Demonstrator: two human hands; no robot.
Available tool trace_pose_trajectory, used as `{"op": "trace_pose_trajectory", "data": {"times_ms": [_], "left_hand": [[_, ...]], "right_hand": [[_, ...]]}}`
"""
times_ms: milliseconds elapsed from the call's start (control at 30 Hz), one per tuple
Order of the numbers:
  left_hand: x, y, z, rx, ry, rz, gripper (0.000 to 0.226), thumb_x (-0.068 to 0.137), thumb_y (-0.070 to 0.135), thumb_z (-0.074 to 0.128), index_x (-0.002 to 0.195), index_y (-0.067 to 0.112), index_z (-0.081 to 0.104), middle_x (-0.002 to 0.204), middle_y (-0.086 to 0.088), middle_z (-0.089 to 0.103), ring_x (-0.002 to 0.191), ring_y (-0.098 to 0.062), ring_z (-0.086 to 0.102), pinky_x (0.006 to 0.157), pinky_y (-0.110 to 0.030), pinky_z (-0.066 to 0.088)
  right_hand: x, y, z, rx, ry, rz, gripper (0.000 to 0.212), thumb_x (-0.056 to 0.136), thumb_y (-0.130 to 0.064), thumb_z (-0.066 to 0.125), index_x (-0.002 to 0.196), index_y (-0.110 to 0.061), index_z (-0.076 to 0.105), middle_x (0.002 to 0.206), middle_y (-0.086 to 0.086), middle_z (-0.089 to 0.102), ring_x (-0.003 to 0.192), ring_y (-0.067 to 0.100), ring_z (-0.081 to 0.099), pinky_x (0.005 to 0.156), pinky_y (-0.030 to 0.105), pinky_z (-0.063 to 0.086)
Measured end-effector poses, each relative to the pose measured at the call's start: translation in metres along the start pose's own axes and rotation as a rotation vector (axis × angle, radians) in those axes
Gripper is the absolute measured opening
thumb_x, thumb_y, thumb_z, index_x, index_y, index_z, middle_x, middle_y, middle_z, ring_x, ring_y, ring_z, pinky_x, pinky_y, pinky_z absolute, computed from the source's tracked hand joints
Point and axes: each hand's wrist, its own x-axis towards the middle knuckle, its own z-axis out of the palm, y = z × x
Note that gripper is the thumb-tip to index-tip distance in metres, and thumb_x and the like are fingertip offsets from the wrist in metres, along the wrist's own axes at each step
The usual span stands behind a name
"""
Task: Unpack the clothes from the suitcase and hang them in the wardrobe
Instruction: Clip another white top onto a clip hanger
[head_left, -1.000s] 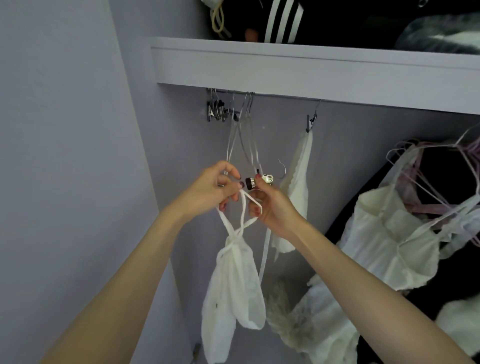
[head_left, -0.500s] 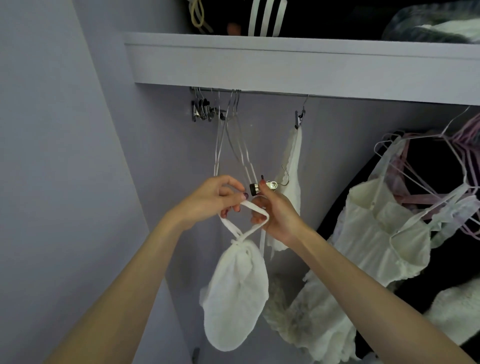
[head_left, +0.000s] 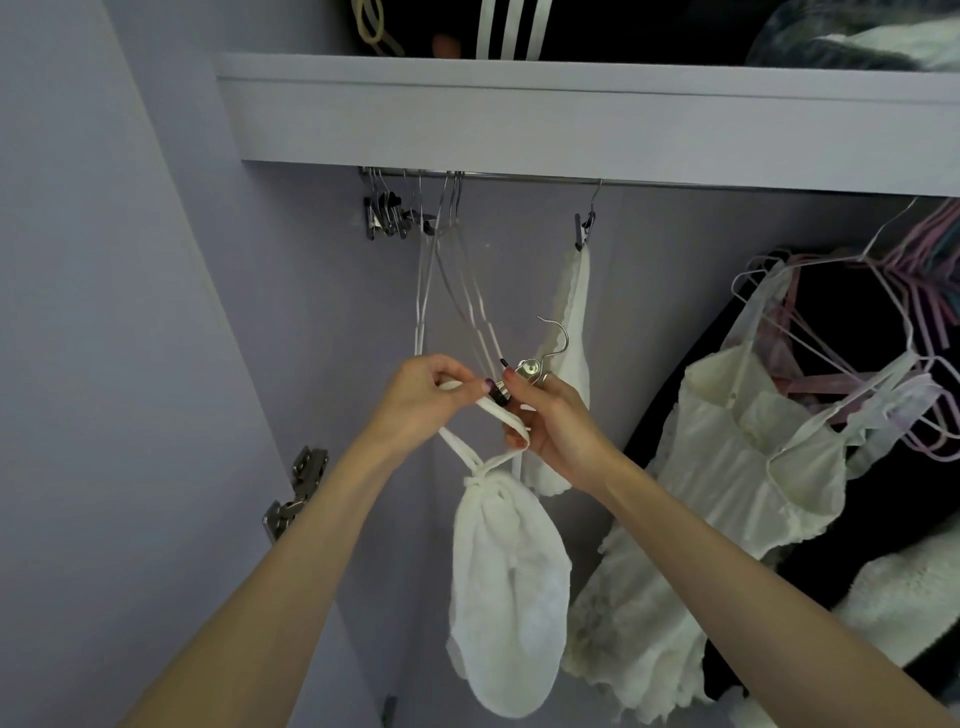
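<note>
between both hands — white garment's strap, pinched, pouch dangling below

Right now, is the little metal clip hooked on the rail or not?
Not hooked. The clip hanger is held in the right hand, its hook free below the rail.

White garment, silver clip. Lilac wardrobe wall. Cream dress, pink hangers right. Black-white striped fabric top.
</note>
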Motion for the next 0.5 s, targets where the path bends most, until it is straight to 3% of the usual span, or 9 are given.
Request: {"op": "trace_pose_trajectory", "data": {"times_ms": [200, 333, 500], "left_hand": [[-0.0014, -0.0008, -0.0014, 0.035, -0.048, -0.004, 0.010, 0.085, 0.020, 0.066, 0.083, 0.011, 0.071, 0.045, 0.022, 0.052, 0.048, 0.007, 0.047, 0.057, -0.014, 0.035], [-0.0037, -0.0024, -0.0037, 0.076, -0.056, 0.005, 0.011, 0.087, 0.019, 0.064, 0.081, 0.013, 0.070, 0.041, 0.021, 0.048, 0.046, 0.004, 0.045, 0.056, -0.017, 0.032], [-0.0051, -0.0010, -0.0077, 0.105, -0.089, 0.025, 0.010, 0.087, 0.018, 0.064, 0.084, 0.012, 0.072, 0.044, 0.018, 0.047, 0.050, -0.002, 0.043, 0.053, -0.015, 0.032]], "right_hand": [[-0.0048, 0.0005, 0.0016, -0.076, -0.052, -0.025, 0.026, 0.097, -0.023, 0.048, 0.076, -0.011, 0.057, 0.065, 0.006, 0.044, 0.052, 0.014, 0.045, 0.047, 0.023, 0.042], [-0.0054, 0.0007, 0.0046, -0.099, -0.006, -0.010, 0.035, 0.098, -0.035, 0.042, 0.080, -0.007, 0.053, 0.061, 0.004, 0.047, 0.053, 0.016, 0.049, 0.047, 0.026, 0.043], [-0.0049, 0.0022, 0.0024, -0.028, 0.070, 0.010, 0.030, 0.098, -0.032, 0.044, 0.082, -0.010, 0.053, 0.062, 0.005, 0.051, 0.054, 0.016, 0.050, 0.044, 0.024, 0.041]]}}
